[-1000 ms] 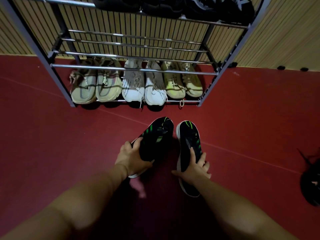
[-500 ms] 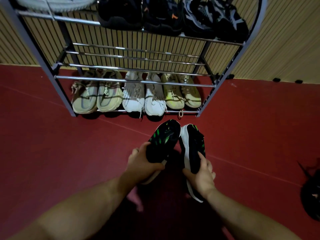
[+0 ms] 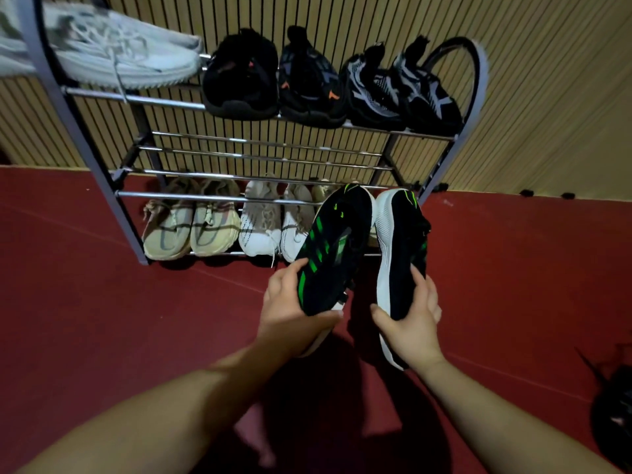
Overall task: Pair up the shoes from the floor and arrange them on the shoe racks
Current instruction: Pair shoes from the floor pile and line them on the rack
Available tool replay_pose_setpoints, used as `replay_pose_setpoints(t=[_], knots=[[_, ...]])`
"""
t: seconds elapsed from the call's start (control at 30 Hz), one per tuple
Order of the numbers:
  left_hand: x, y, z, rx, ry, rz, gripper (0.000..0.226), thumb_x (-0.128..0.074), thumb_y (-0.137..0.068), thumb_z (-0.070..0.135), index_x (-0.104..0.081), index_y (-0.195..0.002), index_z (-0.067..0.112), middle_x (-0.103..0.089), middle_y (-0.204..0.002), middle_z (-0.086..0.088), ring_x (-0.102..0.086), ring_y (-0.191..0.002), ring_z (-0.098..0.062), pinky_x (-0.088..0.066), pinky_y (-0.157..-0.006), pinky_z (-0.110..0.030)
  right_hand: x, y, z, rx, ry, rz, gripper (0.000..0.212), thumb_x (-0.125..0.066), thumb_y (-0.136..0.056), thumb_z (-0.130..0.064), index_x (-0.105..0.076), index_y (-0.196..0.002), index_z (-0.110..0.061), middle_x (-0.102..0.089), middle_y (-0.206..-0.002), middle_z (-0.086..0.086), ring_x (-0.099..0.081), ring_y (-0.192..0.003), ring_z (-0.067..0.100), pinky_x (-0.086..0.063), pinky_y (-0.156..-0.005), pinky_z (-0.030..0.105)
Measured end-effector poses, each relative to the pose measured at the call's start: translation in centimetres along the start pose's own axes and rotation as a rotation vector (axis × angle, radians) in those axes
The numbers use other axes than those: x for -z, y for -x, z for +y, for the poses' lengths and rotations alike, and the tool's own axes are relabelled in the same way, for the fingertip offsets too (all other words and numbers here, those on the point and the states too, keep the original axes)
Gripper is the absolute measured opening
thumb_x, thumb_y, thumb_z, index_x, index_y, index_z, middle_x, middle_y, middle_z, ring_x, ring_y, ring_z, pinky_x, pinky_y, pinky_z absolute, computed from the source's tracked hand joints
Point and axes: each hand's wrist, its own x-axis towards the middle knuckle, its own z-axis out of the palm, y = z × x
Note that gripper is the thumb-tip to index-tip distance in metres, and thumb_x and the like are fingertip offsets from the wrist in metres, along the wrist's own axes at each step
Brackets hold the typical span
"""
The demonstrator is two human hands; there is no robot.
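Count taken standing by the slatted wall. Shoe rack (image 3: 85, 145): one, metal, three tiers of rails showing. Top tier: black shoes with orange marks (image 3: 241, 77), two; black-and-grey knit sneakers (image 3: 371, 94), two; pale grey-white sneaker (image 3: 126, 53), one for sure, blurred, and whether a second lies at the far left I cannot tell. Bottom tier: beige sneakers (image 3: 167, 230), two; white sneakers (image 3: 260, 224), two; yellowish shoe (image 3: 321, 192), one toe showing, the rest hidden. Black sneakers with green stripes (image 3: 333, 248): two, one in the left hand (image 3: 290, 316) and one in the right hand (image 3: 413, 323). Dark object (image 3: 612, 415) on the floor, far right: one, too dim to name.
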Motion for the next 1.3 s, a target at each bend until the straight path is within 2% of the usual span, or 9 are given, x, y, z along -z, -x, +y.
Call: replay_pose_setpoints(t=[0.13,0.23,0.6,0.7,0.77,0.87,0.93,1.07,1.3], knots=[[1.6,-1.5,1.0,0.001,0.003,0.038,0.103,-0.067,-0.043,0.059,-0.031,-0.138,0.037,-0.035,-0.134,0.005,-0.034,-0.127,-0.016,-0.030,-0.101,-0.024,-0.5,-1.9,-2.4,0.041,0.001,0.003,0.088,-0.075,-0.073,-0.031,-0.023,-0.144,-0.039,-0.009,-0.156,-0.001,-0.013,-0.140,0.025,-0.018,-0.111,0.043],[2.7,-3.0,1.8,0.020,-0.020,0.091,0.092,-0.079,-0.060,0.041,-0.030,-0.138,0.035,-0.036,-0.135,0.002,-0.034,-0.128,-0.019,-0.030,-0.104,-0.028,-1.0,-3.7,-4.3,0.059,0.034,-0.008,0.087,-0.073,-0.073,-0.035,-0.022,-0.143,-0.041,-0.009,-0.156,-0.004,-0.014,-0.139,0.026,-0.019,-0.110,0.045],[4.9,-12.5,7.6,0.118,-0.174,0.234,0.094,-0.076,-0.064,0.050,-0.026,-0.141,0.026,-0.038,-0.137,-0.015,-0.036,-0.128,-0.034,-0.034,-0.106,-0.040,-0.8,-13.9,-11.3,0.087,0.336,0.031,0.093,-0.067,-0.074,-0.053,-0.014,-0.148,-0.033,-0.007,-0.158,0.006,-0.017,-0.139,0.036,-0.024,-0.107,0.049],[3.9,-16.3,8.5,0.153,-0.134,0.116,0.111,-0.074,-0.058,0.064,-0.021,-0.144,0.020,-0.040,-0.138,-0.014,-0.037,-0.130,-0.034,-0.036,-0.107,-0.041,-0.7,-17.4,-12.1,0.051,0.438,0.004,0.092,-0.063,-0.079,-0.055,-0.014,-0.149,-0.021,-0.009,-0.157,0.009,-0.016,-0.140,0.038,-0.022,-0.110,0.051],[3.2,-17.9,8.5,0.095,-0.162,-0.116,0.129,-0.072,-0.041,0.079,-0.028,-0.145,0.017,-0.044,-0.140,-0.011,-0.041,-0.131,-0.031,-0.037,-0.108,-0.041,-1.1,-19.1,-11.3,0.042,0.472,-0.037,0.083,-0.058,-0.085,-0.051,-0.016,-0.149,-0.019,-0.014,-0.155,0.011,-0.016,-0.139,0.038,-0.023,-0.110,0.051],[2.2,-18.5,7.2,0.002,-0.464,-0.345,0.119,-0.074,-0.059,0.065,-0.009,-0.151,0.027,-0.034,-0.147,-0.015,-0.027,-0.137,-0.033,-0.029,-0.113,-0.039,-1.5,-19.8,-8.9,0.018,0.453,-0.170,0.076,-0.050,-0.090,-0.051,-0.013,-0.150,-0.025,-0.009,-0.157,0.010,-0.010,-0.142,0.037,-0.019,-0.113,0.049],[2.4,-18.9,5.7,-0.076,-0.517,-0.309,0.118,-0.074,-0.065,0.059,0.002,-0.150,0.031,-0.027,-0.149,-0.019,-0.021,-0.139,-0.033,-0.026,-0.115,-0.037,-1.2,-19.4,-7.2,0.060,0.414,-0.234,0.078,-0.050,-0.088,-0.058,-0.012,-0.151,-0.031,0.000,-0.159,0.007,-0.001,-0.145,0.033,-0.014,-0.115,0.047],[3.4,-18.9,4.2,-0.249,-0.464,-0.244,0.104,-0.073,-0.073,0.049,-0.005,-0.150,0.032,-0.007,-0.156,-0.011,-0.005,-0.144,-0.025,-0.011,-0.115,-0.027,-0.2,-17.9,-5.4,0.272,0.350,-0.219,0.080,-0.063,-0.083,-0.051,-0.020,-0.148,-0.036,0.000,-0.159,0.002,0.003,-0.146,0.029,-0.009,-0.116,0.046],[1.1,-21.3,4.7,-0.333,-0.551,-0.222,0.099,-0.064,-0.076,0.061,-0.008,-0.151,0.029,-0.003,-0.159,-0.004,0.003,-0.146,-0.021,-0.008,-0.120,-0.037,-1.0,-20.5,-5.3,0.312,0.462,-0.044,0.069,-0.060,-0.087,-0.044,-0.031,-0.146,-0.025,-0.026,-0.152,0.006,-0.021,-0.140,0.031,-0.021,-0.112,0.043]])
